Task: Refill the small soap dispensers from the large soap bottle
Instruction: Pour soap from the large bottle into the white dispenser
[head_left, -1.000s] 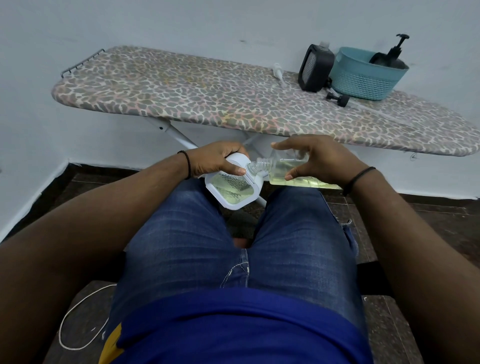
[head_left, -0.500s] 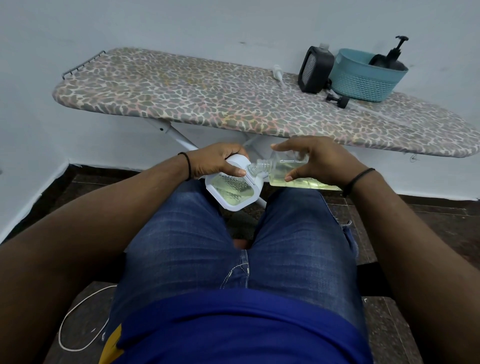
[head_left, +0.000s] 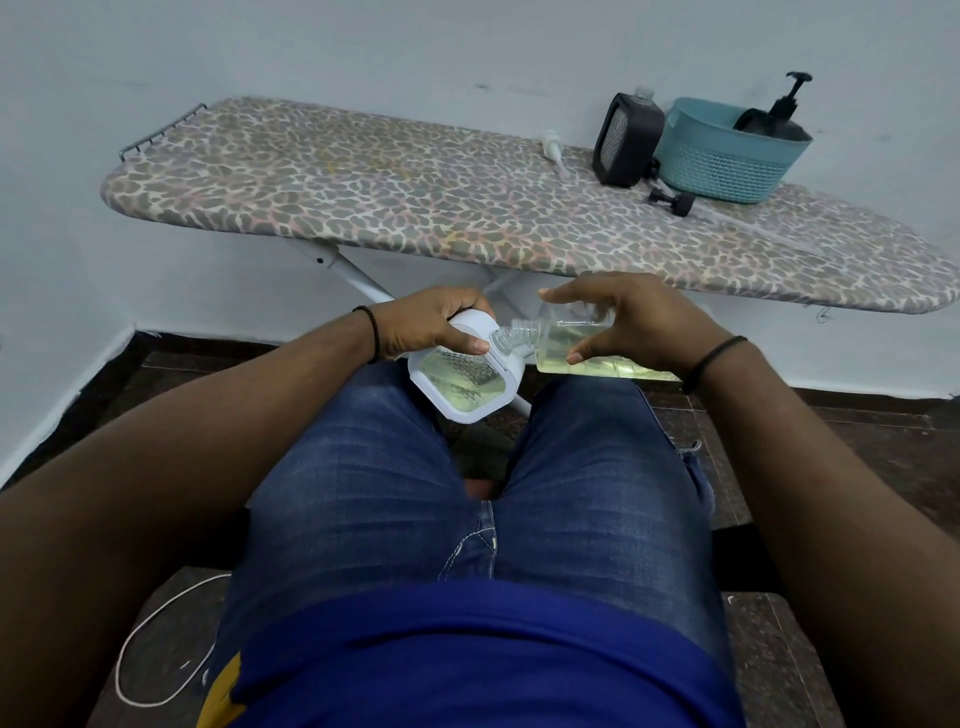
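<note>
Above my knees, my left hand (head_left: 434, 325) grips a small white soap dispenser (head_left: 462, 382) with a clear window showing pale yellow soap. My right hand (head_left: 631, 322) holds a clear bottle (head_left: 571, 345) of yellow soap tipped on its side, its open neck meeting the dispenser's neck. On the ironing board (head_left: 415, 208), a black dispenser (head_left: 626, 140) stands without its pump. Another black dispenser (head_left: 776, 117) with a pump sits in the teal basket (head_left: 722, 161).
A loose black pump head (head_left: 675, 200) lies in front of the basket, and a white pump (head_left: 553, 145) lies farther left on the board. The board's white legs (head_left: 348, 273) stand ahead of my knees. A white cord (head_left: 150, 639) curls on the dark floor at left.
</note>
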